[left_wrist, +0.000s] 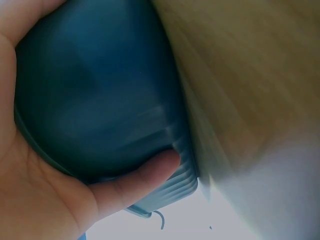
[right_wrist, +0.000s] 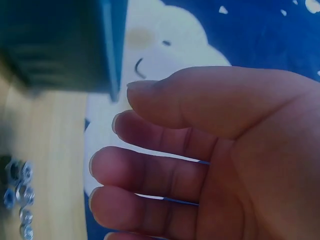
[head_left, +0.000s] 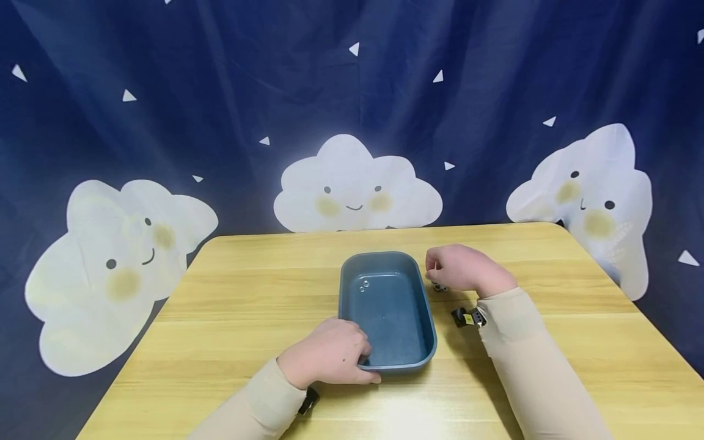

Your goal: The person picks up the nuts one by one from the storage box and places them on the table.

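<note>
A blue-grey plastic bin (head_left: pixel 393 324) stands lengthwise on the table. Two small shiny metal nuts (head_left: pixel 364 286) lie inside it, toward its far left. My left hand (head_left: pixel 332 354) grips the near left corner, fingers over the rim and thumb (left_wrist: pixel 145 175) against the outer wall. Beyond the right side of the bin, my right hand (head_left: pixel 464 269) hovers above a little cluster of metal nuts (head_left: pixel 439 287). Its fingers bend loosely, with the thumb near the index fingertip and nothing visible between them. In the right wrist view, several of these nuts (right_wrist: pixel 22 195) sit below the bin's edge.
The wooden table (head_left: pixel 247 293) extends around the bin on all sides. A dark blue curtain (head_left: pixel 231 91) with smiling white clouds hangs behind it. Small black wrist devices (head_left: pixel 467 318) sit under both sleeves.
</note>
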The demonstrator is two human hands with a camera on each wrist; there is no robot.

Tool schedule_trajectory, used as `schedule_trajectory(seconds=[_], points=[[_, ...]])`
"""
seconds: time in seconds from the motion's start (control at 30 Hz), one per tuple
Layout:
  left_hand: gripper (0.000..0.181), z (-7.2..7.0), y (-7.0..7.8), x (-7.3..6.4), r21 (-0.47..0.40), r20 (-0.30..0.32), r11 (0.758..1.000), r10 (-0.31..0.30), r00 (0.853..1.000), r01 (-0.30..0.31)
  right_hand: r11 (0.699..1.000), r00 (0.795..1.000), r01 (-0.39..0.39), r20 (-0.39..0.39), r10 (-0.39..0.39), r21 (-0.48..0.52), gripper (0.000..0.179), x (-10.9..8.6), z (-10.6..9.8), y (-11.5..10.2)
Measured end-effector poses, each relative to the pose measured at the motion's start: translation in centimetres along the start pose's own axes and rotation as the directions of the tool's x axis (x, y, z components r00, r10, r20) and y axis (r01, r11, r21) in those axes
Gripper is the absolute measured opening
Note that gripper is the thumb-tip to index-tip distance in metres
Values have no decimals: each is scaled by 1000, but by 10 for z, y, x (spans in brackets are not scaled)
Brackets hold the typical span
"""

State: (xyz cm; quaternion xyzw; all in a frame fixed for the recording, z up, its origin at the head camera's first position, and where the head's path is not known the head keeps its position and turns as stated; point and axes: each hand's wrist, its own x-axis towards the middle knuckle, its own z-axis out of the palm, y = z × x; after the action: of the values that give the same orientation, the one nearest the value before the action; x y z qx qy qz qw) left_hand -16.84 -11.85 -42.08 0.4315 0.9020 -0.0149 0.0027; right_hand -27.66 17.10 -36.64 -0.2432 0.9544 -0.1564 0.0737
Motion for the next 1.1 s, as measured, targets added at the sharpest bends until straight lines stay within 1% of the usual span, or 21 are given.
schedule_trajectory(seconds=[0.1,0.37,0.5,0.6,0.7,0.87,0.97,1.1], points=[[55,0,0,0,1,-1,1000,1,1000,-1,1000,1000,18,-13,-18,-4,4,-2,-2,-8],[53,0,-1,2,11,-1,1000,5,1000,-5,995,994,102,-35,-102,-18,6,-3,-3,-33],[54,0,-1,2,11,-6,1000,8,1000,-8,988,987,151,-46,-152,-17,6,0,-1,-46],[54,-1,-1,1,1,-5,1000,7,1000,-7,980,979,198,-42,-197,1,5,2,2,-55],[54,-1,-2,1,-12,0,1000,6,1000,-6,975,974,224,-32,-223,10,4,6,5,-62],[54,-1,-2,2,-21,-7,1000,15,1000,-15,973,972,233,-29,-232,5,3,13,9,-71],[54,-3,-2,2,-21,-13,1000,16,1000,-17,972,972,234,-26,-233,2,11,18,13,-75],[53,-2,-2,1,-31,1,999,8,1000,-8,974,974,224,0,-225,9,23,27,24,-80]])
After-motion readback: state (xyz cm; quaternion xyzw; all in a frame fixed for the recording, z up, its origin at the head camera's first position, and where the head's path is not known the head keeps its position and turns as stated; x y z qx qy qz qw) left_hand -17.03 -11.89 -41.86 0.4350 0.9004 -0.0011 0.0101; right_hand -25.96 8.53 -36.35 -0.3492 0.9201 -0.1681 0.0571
